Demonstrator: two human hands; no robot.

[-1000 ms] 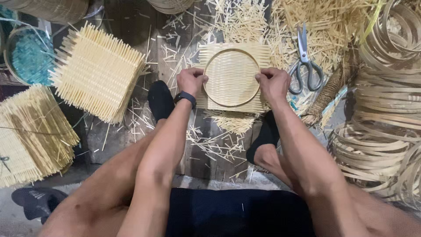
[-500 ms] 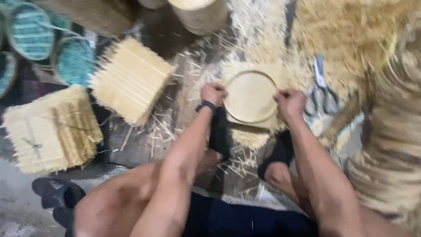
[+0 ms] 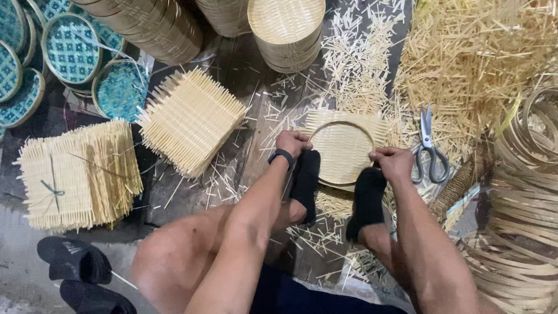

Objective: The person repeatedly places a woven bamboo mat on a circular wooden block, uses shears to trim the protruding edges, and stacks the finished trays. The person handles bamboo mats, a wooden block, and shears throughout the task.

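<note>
Both hands stay clamped on the round pale woven bamboo tray (image 3: 344, 152): left hand (image 3: 292, 143) pinching its left rim, right hand (image 3: 393, 162) its right. Black-socked feet (image 3: 307, 177) have come up against its near edge, bracing it on the plank floor (image 3: 256, 75); steel scissors (image 3: 429, 148) lie just right.

Even overhead light, soft shadows, sharp focus, dim left edge

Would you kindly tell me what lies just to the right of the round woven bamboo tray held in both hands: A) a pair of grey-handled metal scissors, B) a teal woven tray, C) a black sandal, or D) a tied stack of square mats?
A: the grey-handled metal scissors lie on the straw-coloured offcuts just right of the round woven bamboo tray.
</note>
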